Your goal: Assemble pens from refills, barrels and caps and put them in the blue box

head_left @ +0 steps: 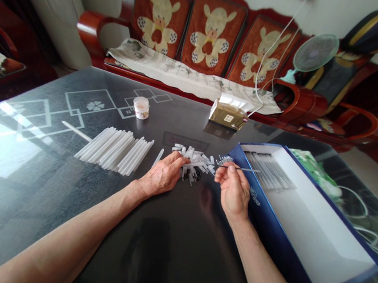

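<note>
My left hand is closed on the left part of a thin rod, whose pale section shows just right of its fingers. My right hand pinches the same thin rod farther right, and its dark end sticks out toward the box. Behind and between the hands lies a heap of small white and black pieces. Small metallic tips show just behind my right hand. Left of my left hand, several white tubes lie side by side, with one loose tube nearest the hand.
A blue box with a white inside stands at the right, holding a row of thin rods. Behind are a small lidded tub and a tissue box. A green packet and white cables lie beyond the box.
</note>
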The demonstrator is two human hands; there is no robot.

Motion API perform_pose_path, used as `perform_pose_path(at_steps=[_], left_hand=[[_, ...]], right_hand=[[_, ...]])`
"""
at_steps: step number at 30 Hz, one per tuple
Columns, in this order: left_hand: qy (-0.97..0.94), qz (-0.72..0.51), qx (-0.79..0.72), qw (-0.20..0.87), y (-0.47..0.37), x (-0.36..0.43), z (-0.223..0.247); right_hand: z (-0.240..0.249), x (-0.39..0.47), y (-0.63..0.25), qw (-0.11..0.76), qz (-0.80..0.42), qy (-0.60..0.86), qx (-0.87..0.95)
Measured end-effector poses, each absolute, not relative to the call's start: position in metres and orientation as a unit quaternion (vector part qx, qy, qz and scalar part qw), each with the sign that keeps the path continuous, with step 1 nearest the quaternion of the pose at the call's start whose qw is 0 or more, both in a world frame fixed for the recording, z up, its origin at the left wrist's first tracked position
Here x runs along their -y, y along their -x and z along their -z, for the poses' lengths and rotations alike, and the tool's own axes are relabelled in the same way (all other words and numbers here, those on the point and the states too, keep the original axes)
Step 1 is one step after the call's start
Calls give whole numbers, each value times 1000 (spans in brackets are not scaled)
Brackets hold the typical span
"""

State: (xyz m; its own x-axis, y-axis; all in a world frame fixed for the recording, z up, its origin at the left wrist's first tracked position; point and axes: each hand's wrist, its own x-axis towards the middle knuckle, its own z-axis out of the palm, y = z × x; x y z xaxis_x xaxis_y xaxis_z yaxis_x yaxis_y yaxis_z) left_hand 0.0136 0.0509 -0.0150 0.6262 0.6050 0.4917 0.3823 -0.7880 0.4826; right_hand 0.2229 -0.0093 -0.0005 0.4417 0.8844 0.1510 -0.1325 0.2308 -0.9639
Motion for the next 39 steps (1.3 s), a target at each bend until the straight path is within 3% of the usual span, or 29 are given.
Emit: perform_pose_path(at_steps=[18, 32, 35, 39], left_hand=[[-913, -284, -259, 135, -14, -47, 11], [-911, -249, -298, 143, -19, -36, 3], [-903, -255, -326, 117, -20, -36, 6], [-892, -273, -349, 85, -21, -37, 11]], right_hand=[[6, 11, -214, 647, -451, 488, 374], [3, 24, -191, 494, -433, 540, 527], [6, 22, -194, 518, -444, 532, 502], [9, 16, -203, 623, -459, 489, 403]])
